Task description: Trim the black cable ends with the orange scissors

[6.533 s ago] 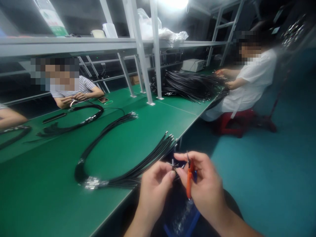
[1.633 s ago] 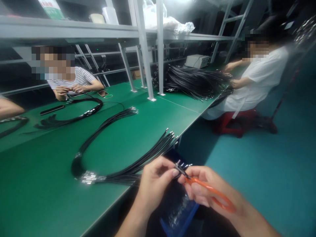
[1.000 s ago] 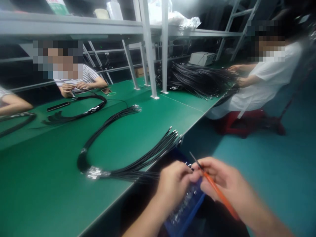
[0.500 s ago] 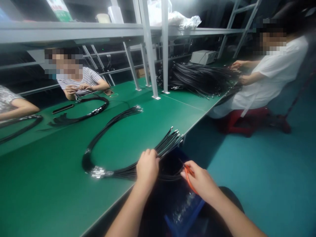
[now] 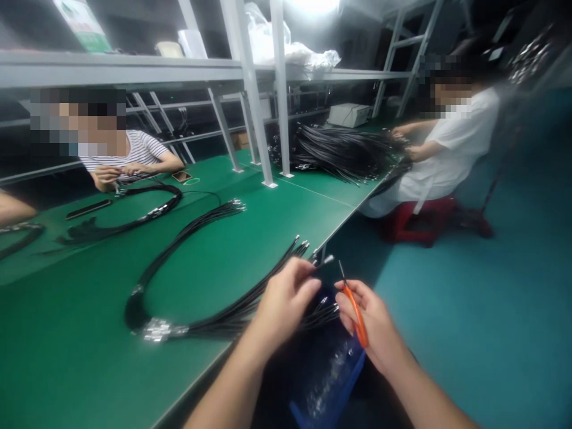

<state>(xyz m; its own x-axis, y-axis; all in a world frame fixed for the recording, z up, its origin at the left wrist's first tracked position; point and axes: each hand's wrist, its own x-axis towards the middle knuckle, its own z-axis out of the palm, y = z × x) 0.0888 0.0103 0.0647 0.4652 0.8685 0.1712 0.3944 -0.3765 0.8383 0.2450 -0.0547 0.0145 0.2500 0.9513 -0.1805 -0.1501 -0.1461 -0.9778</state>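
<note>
My left hand (image 5: pixel 292 295) is closed at the table's front edge, pinching one black cable (image 5: pixel 320 263) whose pale tip points right. Around and below that hand run more strands of a curved black cable bundle (image 5: pixel 214 319), which lies on the green table and has a shiny clear wrapping low on its left side. Just to the right, my right hand (image 5: pixel 373 325) is wrapped around orange-handled pliers (image 5: pixel 356 313). Their slim dark jaws point up, a small distance from the cable tip; whether the jaws are parted I cannot tell.
Below my hands is a blue bin (image 5: pixel 330 387) with small shiny pieces. Two co-workers sit across the table (image 5: pixel 67 333) at left; another sits at right by a large cable pile (image 5: pixel 339 149). Grey posts (image 5: pixel 257 119) carry a shelf (image 5: pixel 134 71). A red stool (image 5: pixel 420 223) stands right.
My left hand has moved right and now pinches a single cable end. My right hand has turned the pliers upright, jaws upward. The whole view has shifted somewhat to the right.
</note>
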